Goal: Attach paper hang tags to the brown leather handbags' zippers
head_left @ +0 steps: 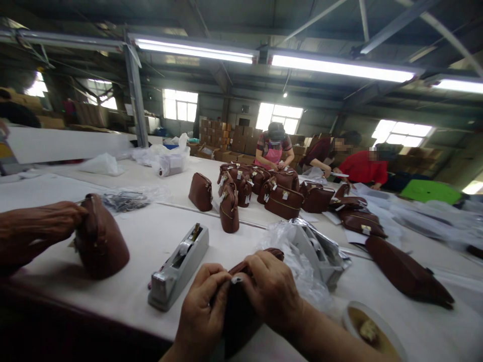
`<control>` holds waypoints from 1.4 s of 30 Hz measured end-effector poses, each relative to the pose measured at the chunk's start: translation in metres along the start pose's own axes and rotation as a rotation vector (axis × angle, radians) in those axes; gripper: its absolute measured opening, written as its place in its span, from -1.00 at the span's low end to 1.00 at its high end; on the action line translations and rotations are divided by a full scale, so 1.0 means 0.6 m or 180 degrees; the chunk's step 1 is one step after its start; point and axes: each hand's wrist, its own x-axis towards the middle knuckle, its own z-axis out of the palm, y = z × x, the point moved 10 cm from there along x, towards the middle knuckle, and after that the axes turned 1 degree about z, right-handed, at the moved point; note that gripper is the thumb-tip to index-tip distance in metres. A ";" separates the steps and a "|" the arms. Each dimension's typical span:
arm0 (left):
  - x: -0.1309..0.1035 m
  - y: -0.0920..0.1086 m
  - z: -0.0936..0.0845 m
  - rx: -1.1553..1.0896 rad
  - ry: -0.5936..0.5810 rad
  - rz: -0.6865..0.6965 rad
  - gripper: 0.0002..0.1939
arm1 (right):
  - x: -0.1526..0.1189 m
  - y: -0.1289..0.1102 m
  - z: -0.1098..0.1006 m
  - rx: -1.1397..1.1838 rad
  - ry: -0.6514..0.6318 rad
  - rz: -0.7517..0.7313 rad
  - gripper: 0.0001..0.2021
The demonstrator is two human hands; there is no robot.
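Observation:
My left hand [202,311] is closed, its thumb and fingers pinching near the upper edge of a dark brown handbag [241,322] at the table's front. My right hand [273,289] is closed on the bag's top from the other side. Between the fingertips of both hands a small whitish piece [237,279] shows; what it is I cannot make out. Part of a strap or handle [276,253] sticks out behind my right fingers. Just beyond my left hand stands a grey tape dispenser [179,269]. Crumpled clear plastic [298,266] lies beyond my right hand.
At the left, another person's hand [45,226] touches a brown handbag [101,241]. Several finished-looking bags [285,201] stand mid-table. A second tape dispenser [319,254], a round tub [372,329] and a brown bag lying flat [407,271] are at right. Co-workers [274,146] work across the table.

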 end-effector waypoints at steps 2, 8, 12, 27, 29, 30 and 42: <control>-0.003 0.004 0.005 0.0038 0.0000 0.0087 -0.85 | -0.011 0.008 -0.001 0.0008 0.0016 0.0283 -0.83; -0.009 0.022 0.012 0.0124 0.0008 0.0441 -0.83 | -0.035 0.016 0.008 0.0694 -0.0296 0.0760 -0.82; -0.007 0.025 0.004 0.0176 0.0124 0.0520 -0.83 | -0.033 0.018 0.018 0.1118 -0.0465 0.0939 -0.83; -0.005 -0.050 -0.004 -0.0220 0.0217 -0.0730 -0.73 | -0.009 0.018 0.030 0.1712 -0.0827 0.0608 -0.83; 0.007 -0.037 0.000 -0.0217 -0.0083 -0.0520 -0.66 | -0.008 0.017 0.031 0.1732 -0.0852 0.0537 -0.82; 0.014 -0.024 0.005 -0.0170 -0.0270 -0.0327 -0.67 | -0.008 0.017 0.032 0.1754 -0.0861 0.0511 -0.82; -0.002 0.041 -0.014 0.0700 0.0430 0.0787 -0.89 | -0.013 0.025 0.029 0.1089 -0.0774 0.0733 -0.80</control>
